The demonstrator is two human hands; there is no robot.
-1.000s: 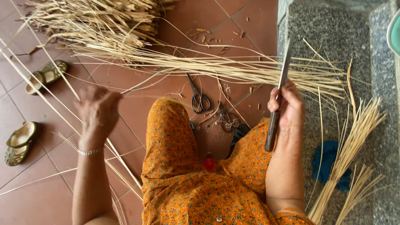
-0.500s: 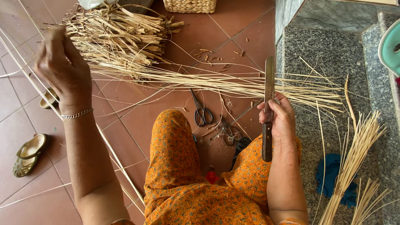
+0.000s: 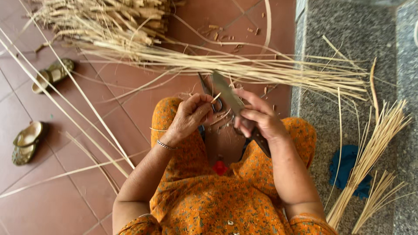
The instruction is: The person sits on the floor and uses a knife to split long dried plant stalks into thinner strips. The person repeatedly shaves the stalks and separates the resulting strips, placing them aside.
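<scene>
We sat on the red tiled floor (image 3: 87,200) in our orange clothes. Our left hand (image 3: 191,115) was closed, pinching a thin pale strip (image 3: 216,97) between finger and thumb. Our right hand (image 3: 257,117) was wrapped tight around a long knife (image 3: 228,96), whose blade pointed to 11 o'clock and met the strip's tip. A pair of scissors (image 3: 208,93) lay on the floor just behind. A big bundle of strips (image 3: 244,67) lay at 12 o'clock, two sandals (image 3: 39,109) at 9 o'clock, more sticks (image 3: 370,152) at 3 o'clock. We thought the blade could slip off that thin strip and nick our left fingers, because they sat so near.
</scene>
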